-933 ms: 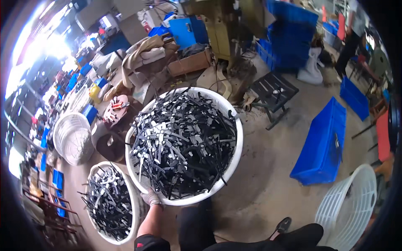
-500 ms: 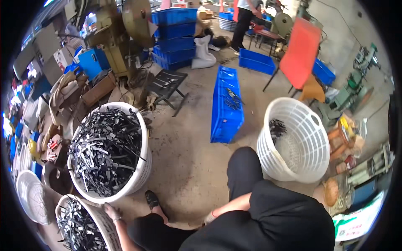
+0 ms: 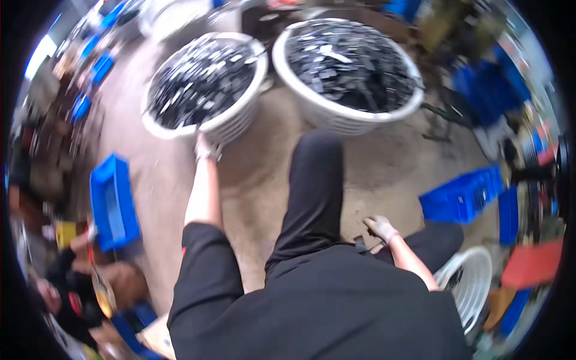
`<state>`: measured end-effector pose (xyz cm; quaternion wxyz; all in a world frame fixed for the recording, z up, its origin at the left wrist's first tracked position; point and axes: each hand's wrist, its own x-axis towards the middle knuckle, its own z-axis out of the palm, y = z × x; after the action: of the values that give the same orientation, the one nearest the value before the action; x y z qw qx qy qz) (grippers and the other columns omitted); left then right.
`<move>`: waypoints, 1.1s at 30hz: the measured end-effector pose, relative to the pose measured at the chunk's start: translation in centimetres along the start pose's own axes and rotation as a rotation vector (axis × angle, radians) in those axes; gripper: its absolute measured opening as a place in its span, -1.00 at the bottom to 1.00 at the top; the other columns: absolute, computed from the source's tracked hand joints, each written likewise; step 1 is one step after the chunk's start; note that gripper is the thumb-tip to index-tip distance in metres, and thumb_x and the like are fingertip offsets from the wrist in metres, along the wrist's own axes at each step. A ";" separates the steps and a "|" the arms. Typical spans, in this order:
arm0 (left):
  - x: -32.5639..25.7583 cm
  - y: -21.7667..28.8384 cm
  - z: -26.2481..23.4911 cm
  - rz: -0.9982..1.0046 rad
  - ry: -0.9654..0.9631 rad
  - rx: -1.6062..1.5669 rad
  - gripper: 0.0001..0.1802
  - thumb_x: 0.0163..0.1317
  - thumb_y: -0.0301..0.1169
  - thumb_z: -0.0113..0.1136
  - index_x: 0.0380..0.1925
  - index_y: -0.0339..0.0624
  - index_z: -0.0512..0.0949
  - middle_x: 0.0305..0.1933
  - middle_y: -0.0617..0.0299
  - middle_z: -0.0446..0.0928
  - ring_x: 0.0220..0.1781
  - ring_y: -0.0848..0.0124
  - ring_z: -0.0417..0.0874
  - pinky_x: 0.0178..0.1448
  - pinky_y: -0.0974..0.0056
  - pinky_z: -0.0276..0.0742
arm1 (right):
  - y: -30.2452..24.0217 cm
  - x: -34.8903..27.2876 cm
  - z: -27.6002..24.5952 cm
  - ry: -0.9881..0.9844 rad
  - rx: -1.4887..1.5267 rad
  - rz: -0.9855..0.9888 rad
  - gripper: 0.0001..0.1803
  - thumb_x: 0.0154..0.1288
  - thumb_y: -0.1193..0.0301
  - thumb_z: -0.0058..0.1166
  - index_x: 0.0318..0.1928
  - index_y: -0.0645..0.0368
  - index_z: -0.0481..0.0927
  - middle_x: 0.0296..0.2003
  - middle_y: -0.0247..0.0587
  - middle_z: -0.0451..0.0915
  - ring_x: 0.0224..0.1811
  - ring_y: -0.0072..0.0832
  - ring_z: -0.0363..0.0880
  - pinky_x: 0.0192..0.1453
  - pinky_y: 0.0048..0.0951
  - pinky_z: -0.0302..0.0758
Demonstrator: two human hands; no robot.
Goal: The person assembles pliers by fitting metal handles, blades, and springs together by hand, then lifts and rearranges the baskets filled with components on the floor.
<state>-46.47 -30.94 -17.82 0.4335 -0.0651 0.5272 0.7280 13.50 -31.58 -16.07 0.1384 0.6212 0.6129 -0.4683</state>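
My left hand (image 3: 206,148), in a pale glove, is closed at the near rim of a white slatted plastic basket (image 3: 235,127). The basket is heaped with black strip-like parts (image 3: 203,84) that have pale, shiny pieces among them. To its right stands a larger white basket (image 3: 342,117), full of similar black parts (image 3: 351,63). Low beside my right thigh, my gloved right hand (image 3: 380,228) has its fingers curled. A small dark shape touches it, but blur hides what this is.
A blue crate (image 3: 114,204) lies at the left, near a seated co-worker (image 3: 78,288) in dark clothes. Another blue crate (image 3: 462,195) stands at the right. Behind it are a red chair (image 3: 533,264) and a white basket (image 3: 480,282) with a few dark parts.
My view has swung left, so the two full baskets now lie ahead instead of at the left. My left hand stays at the smaller basket's rim. My right hand shows more fully.
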 end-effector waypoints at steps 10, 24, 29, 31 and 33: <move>6.8 7.6 -8.3 0.123 0.311 -0.048 -0.58 0.10 0.05 0.30 -0.25 0.03 0.48 -0.35 0.25 0.51 -0.34 0.26 0.54 -0.32 0.09 0.47 | -0.1 3.2 3.0 -0.100 -0.311 -0.040 -0.54 0.24 0.11 0.01 -0.03 0.20 0.60 -0.20 0.12 0.64 -0.10 -0.12 0.62 0.00 -0.27 0.50; 6.4 5.1 -2.0 0.441 0.836 0.182 -0.41 -0.04 -0.36 0.20 -0.04 -0.59 0.37 -0.08 -0.27 0.54 -0.23 0.06 0.64 -0.08 0.03 0.59 | -13.0 13.3 -14.1 0.644 1.060 -0.079 -0.37 0.28 -0.09 0.00 0.19 0.03 0.33 -0.25 -0.14 0.52 -0.36 -0.36 0.54 -0.26 -0.25 0.57; 8.9 2.7 -1.3 0.485 0.717 0.091 -0.63 -0.01 -0.34 0.27 -0.33 -0.49 0.53 -0.26 -0.03 0.57 -0.32 0.19 0.55 -0.17 0.11 0.52 | -11.2 15.6 -16.6 0.754 1.306 -0.054 -0.37 0.26 -0.14 0.01 0.12 0.04 0.38 -0.27 -0.24 0.48 -0.39 -0.44 0.52 -0.26 -0.27 0.54; 9.1 3.8 -5.0 0.390 0.638 0.056 -0.66 0.06 -0.26 0.21 -0.44 -0.43 0.56 -0.30 -0.01 0.58 -0.35 0.18 0.55 -0.21 0.10 0.52 | -11.9 16.4 -15.1 0.722 1.251 -0.079 -0.30 0.27 -0.18 -0.05 0.17 0.12 0.39 -0.13 -0.27 0.49 -0.22 -0.36 0.48 -0.09 -0.19 0.48; 9.3 5.9 -8.6 0.226 0.448 -0.050 -0.56 0.13 -0.14 0.13 -0.41 -0.43 0.58 -0.28 -0.07 0.60 -0.32 0.10 0.61 -0.23 0.03 0.55 | -12.4 17.5 -13.9 0.677 1.183 -0.046 -0.28 0.30 -0.19 -0.09 0.18 0.17 0.40 -0.14 -0.26 0.52 -0.18 -0.39 0.45 -0.08 -0.19 0.47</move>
<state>-59.46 -33.17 -22.51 0.2199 -0.1762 0.5960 0.7519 4.81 -7.55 -16.97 -0.4340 0.6915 0.2764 -0.5071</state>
